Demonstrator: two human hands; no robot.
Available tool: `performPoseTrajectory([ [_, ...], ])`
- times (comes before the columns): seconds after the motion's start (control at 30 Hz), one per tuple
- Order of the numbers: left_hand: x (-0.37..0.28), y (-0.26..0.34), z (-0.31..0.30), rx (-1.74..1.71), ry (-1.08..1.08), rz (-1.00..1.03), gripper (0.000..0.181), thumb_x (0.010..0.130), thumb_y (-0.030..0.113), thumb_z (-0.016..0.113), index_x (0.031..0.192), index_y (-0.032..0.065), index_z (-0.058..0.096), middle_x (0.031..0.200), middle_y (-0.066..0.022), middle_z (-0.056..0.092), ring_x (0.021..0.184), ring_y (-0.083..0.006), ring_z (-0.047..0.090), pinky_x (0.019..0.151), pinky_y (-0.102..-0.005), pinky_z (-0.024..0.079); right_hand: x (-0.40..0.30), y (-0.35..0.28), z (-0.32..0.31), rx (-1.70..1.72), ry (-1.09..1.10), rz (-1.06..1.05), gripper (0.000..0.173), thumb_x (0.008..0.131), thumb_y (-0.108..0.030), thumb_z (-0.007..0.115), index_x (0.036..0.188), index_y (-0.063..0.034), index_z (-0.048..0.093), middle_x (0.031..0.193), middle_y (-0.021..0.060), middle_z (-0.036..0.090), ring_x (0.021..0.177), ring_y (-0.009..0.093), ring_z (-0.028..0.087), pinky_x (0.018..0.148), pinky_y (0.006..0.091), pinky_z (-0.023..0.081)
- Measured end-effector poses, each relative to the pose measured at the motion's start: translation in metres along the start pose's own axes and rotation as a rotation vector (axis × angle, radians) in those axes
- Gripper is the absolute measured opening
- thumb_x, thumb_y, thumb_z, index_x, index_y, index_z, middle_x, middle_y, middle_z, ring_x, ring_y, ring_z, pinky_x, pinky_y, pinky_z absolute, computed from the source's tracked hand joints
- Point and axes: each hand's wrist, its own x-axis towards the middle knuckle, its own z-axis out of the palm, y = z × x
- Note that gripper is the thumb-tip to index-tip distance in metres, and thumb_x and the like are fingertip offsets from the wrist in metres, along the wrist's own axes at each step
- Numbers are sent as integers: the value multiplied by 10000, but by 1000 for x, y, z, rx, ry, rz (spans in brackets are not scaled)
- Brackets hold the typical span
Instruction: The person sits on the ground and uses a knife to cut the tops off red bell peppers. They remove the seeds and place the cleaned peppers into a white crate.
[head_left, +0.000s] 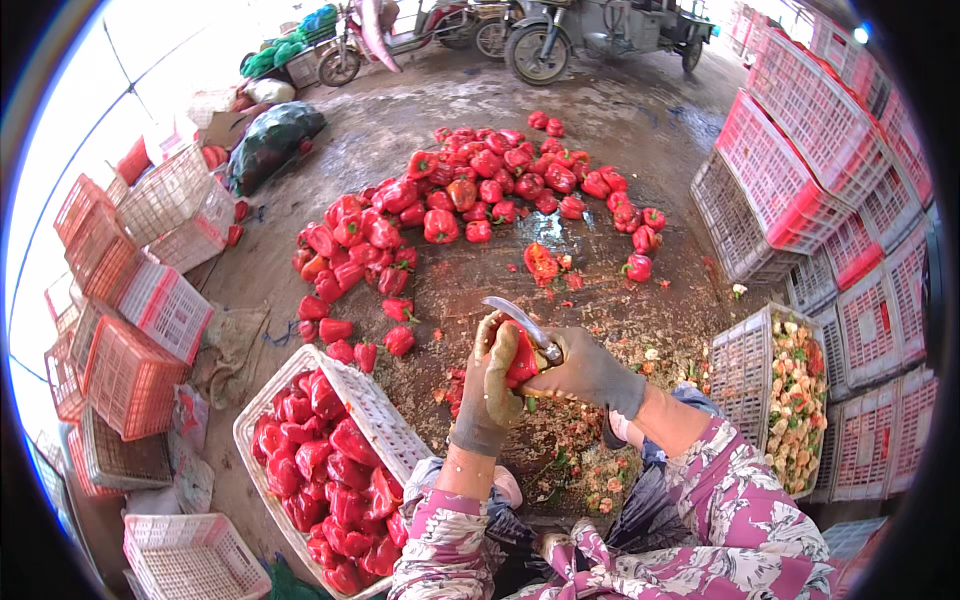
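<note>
Both hands wear soiled work gloves and meet in front of me. My left hand grips a red bell pepper, mostly covered by the fingers. In my right hand is a knife with a curved blade, its tip pointing left over the pepper; the thumb side of this hand also touches the pepper. A heap of whole red bell peppers lies on the wet floor beyond. Left of my hands, a white plastic crate holds red peppers. A broken pepper lies on the floor ahead.
A crate of pepper cores stands at the right, near tall crate stacks. More crates are piled at the left, with an empty one below. Seeds and scraps litter the floor. Parked vehicles stand behind.
</note>
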Motion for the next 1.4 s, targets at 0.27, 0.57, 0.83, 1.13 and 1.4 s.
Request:
performPoseTrajectory([
  [0.27, 6, -11, 16, 162, 259, 129, 237, 1047, 269, 542, 1138, 53, 580, 985, 12, 569, 881, -65, 530, 780, -241, 473, -8, 8, 2, -128, 162, -132, 471, 691, -197, 797, 1097, -14, 644, 941, 109, 673, 860, 193, 641, 799, 349, 510],
  [0.57, 11, -19, 4, 111, 341, 99, 242, 1058, 287, 524, 1083, 54, 586, 932, 11, 574, 848, -77, 531, 755, -246, 469, -14, 6, 3, -338, 138, -295, 404, 733, -212, 780, 1043, -4, 625, 947, 154, 623, 853, 245, 631, 769, 375, 495],
  [0.83, 6, -11, 10, 119, 246, 130, 226, 1047, 275, 554, 1045, 57, 614, 904, 25, 581, 778, -52, 524, 699, -228, 474, -23, -3, 0, 37, 22, -1, 280, 813, -228, 750, 958, -11, 649, 755, 40, 632, 659, 135, 615, 600, 298, 477],
  [1.13, 11, -10, 6, 225, 242, 121, 201, 1060, 233, 523, 1054, 51, 606, 882, 38, 564, 783, -34, 502, 715, -225, 460, -23, 6, -7, 51, 30, 114, 246, 908, -217, 682, 983, 16, 660, 724, 69, 663, 608, 103, 626, 555, 273, 504],
  [1.4, 12, -16, 8, 220, 264, 174, 161, 1063, 154, 493, 1047, 42, 608, 905, 20, 583, 811, -44, 523, 733, -218, 464, -29, 11, -9, -460, 193, -334, 184, 937, -143, 648, 1059, -9, 675, 742, 175, 642, 665, 220, 630, 632, 373, 501],
])
